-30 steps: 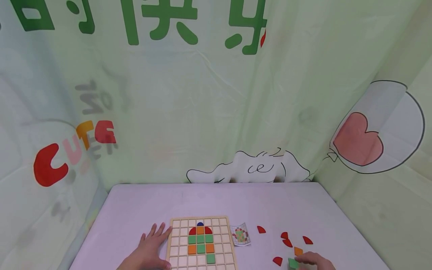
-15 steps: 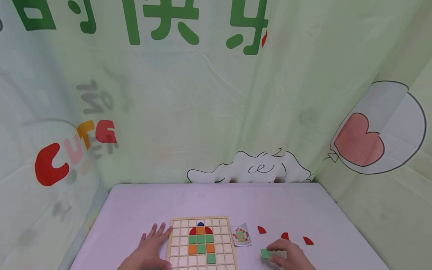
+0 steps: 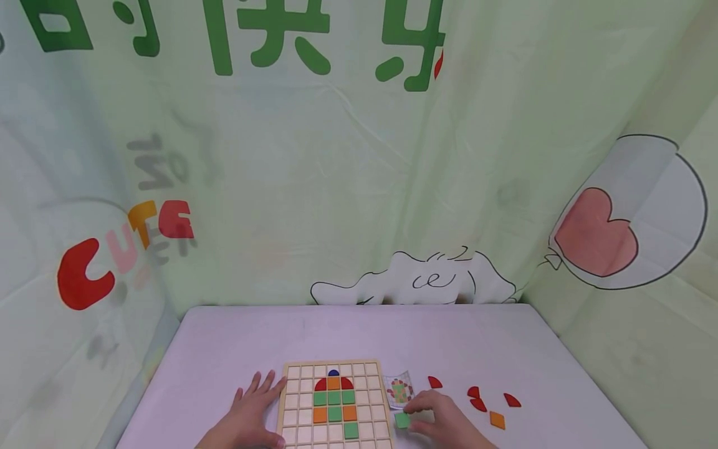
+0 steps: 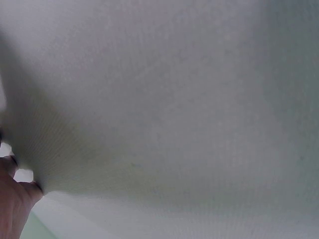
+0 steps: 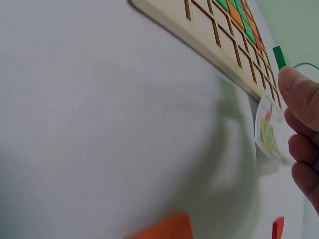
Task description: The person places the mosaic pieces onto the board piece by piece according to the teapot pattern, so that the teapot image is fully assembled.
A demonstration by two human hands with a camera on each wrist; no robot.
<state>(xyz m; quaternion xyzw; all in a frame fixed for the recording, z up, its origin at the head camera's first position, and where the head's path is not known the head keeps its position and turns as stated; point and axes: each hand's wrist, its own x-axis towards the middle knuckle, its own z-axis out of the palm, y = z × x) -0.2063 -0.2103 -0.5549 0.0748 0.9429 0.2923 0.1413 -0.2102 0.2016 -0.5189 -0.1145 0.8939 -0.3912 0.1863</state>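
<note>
My right hand (image 3: 443, 421) pinches a green square tile (image 3: 402, 420) just off the right edge of the wooden grid board (image 3: 373, 430). In the right wrist view the thumb presses that green tile (image 5: 279, 57) above the table. My left hand (image 3: 250, 408) lies with fingers spread along the board's left edge, fingertips and thumb at its frame. Green, orange and red tiles and a blue half-round piece (image 3: 333, 373) sit in the board's middle cells. A small picture card (image 3: 398, 390) with a coloured pattern lies right of the board, partly overlapped by my right fingers.
Several red quarter-round pieces (image 3: 512, 400) lie scattered on the right of the lilac table (image 3: 252, 337), with one orange square tile (image 3: 497, 420) among them. A printed cloth (image 3: 269, 187) hangs behind and on both sides of the table.
My right hand has carried the green tile left from among the loose pieces to beside the board, uncovering the orange tile. My left hand stays at the board's edge.
</note>
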